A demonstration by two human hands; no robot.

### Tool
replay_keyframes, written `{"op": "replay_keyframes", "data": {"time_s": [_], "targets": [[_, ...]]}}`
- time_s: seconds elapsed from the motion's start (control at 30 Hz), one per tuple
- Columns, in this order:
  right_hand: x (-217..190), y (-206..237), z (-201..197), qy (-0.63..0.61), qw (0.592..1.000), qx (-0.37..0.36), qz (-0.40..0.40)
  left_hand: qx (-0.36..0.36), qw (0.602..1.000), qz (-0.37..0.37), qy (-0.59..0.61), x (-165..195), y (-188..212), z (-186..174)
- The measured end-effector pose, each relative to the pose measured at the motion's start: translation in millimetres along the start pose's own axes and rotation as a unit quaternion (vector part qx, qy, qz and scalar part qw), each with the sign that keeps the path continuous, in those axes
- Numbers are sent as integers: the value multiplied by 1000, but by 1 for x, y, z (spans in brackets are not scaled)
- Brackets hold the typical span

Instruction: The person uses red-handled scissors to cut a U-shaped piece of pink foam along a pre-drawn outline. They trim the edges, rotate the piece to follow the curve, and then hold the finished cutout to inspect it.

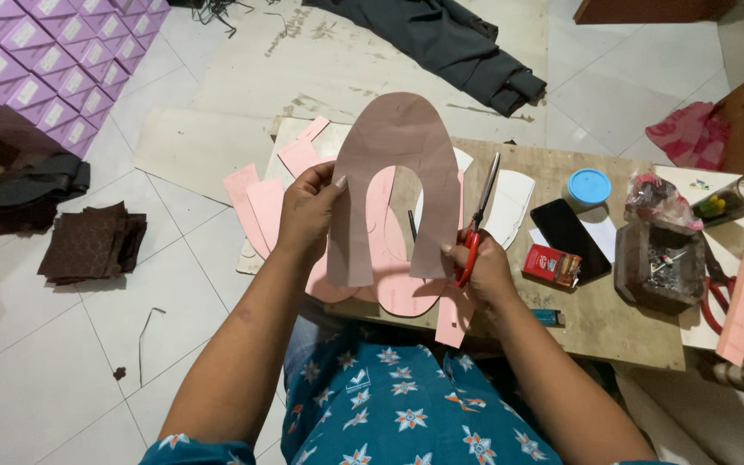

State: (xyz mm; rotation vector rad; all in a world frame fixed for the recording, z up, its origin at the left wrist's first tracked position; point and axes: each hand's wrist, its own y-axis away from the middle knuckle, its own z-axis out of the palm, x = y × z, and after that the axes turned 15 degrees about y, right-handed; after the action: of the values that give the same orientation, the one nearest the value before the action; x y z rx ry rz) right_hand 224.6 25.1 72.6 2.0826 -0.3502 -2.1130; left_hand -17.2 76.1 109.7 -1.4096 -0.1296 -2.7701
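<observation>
Behind the horseshoe-shaped cutout, right hand thumb hidden, scissors handles partly covered

Left hand pinching, right hand gripping, both arms raised.

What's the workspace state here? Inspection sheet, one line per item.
Surface: low wooden board on a tiled floor, crowded.
Job's things: horseshoe-shaped brown cutout held upright; red-handled scissors.
Clutter: pink cutouts, black phone, red packet, blue-lidded tub, brown tray of small bits.
Grippers: left hand pinches the cutout's left side; right hand holds its right leg and the scissors, blades up.
Cables: nothing seen.
Surroundings: purple boxes stacked, dark fabric squares, grey garment, pink cloth.
</observation>
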Motion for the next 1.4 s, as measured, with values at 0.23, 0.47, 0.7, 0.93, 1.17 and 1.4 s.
{"op": "replay_keyframes", "data": {"time_s": [0.23,0.47,0.7,0.93,1.17,1.4], "targets": [[-3,-3,-5,29,999,23,10,-26,999,10,17,-5,1,-2],[-2,-5,-11,28,999,20,9,-43,999,4,22,-6,4,-2],[14,-10,-34,195,978,-65,-16,3,996,-80,23,-1,-1,-12],[27,-9,-34,353,926,-105,81,-12,988,-151,-29,-7,-6,-19],[28,-8,-32,330,934,-108,81,-48,987,-149,21,-7,-7,-16],[24,-3,-30,-12,992,-58,110,109,987,-42,107,11,-9,-20]]}}
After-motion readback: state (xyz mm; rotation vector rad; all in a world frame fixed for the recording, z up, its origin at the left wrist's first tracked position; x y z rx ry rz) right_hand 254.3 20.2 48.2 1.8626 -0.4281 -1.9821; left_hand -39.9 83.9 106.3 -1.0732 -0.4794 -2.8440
